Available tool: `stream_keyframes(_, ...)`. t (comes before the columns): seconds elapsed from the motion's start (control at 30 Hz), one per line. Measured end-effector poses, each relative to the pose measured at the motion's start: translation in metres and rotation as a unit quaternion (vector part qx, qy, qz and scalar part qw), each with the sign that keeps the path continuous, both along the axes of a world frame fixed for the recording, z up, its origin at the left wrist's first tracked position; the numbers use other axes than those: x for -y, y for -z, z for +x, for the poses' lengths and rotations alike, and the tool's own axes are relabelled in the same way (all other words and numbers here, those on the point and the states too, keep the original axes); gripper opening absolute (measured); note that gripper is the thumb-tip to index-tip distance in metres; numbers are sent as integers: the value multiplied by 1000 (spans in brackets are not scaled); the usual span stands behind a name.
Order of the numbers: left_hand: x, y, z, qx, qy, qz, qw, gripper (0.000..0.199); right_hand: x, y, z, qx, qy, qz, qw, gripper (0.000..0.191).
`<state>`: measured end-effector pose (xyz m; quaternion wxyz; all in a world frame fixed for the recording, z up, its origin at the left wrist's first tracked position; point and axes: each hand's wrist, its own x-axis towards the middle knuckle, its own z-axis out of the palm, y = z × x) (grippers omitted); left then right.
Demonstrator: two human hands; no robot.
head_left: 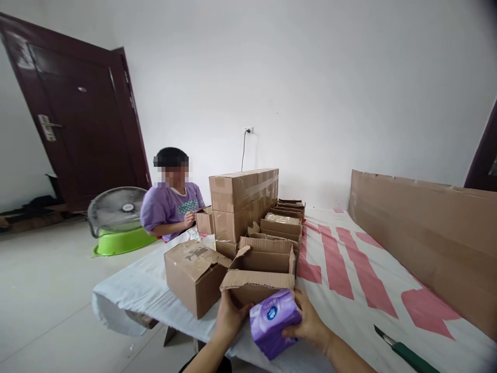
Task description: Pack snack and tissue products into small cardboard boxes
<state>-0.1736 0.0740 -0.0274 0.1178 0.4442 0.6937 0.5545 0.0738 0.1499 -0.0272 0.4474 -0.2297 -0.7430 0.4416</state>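
Observation:
A purple tissue pack (274, 324) with a blue badge is tilted at the near table edge, in front of an open cardboard box (258, 280). My right hand (310, 318) is closed round the pack's right side, thumb across its front. At the box's near left corner, my left hand (232, 316) grips the cardboard; its fingers are partly hidden behind the box, and its thumb lies close to the pack's left edge. Left of the open box sits a closed carton (196, 274) with taped top flaps.
Stacked taped cartons (244, 199) stand behind, beside a row of open boxes (282, 220). A green-handled knife (407, 355), blade exposed, lies at lower right. A cardboard panel (419, 238) edges the table's right. Another person (171, 207) holds a small box (204, 221); a fan (122, 210) stands left.

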Motion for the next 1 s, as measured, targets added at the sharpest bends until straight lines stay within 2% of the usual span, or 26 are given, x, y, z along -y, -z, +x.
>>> stream_keyframes(0.13, -17, -6, 7, -16, -12, -90, 996, 68, -2, 17, 2, -12, 4, 7, 1000, 97)
stream_keyframes(0.27, -32, -7, 13, -15, -17, -112, 993, 63, 1, 25, 5, -72, 9, -28, 997, 98)
stream_keyframes(0.43, -57, -11, 16, -7, -8, -88, 996, 70, 0, 21, 3, -100, 85, -105, 986, 75)
stream_keyframes(0.57, -82, -12, 25, -1, -24, -82, 996, 83, -3, 21, 1, -95, 136, -133, 977, 59)
stream_keyframes(0.73, -116, -11, 37, -18, -30, -86, 996, 87, -3, 24, 1, -99, 112, -147, 978, 60)
stream_keyframes(1.0, -167, -13, 44, -52, -81, -148, 984, 77, -5, 23, 0, -80, 112, -115, 984, 51)
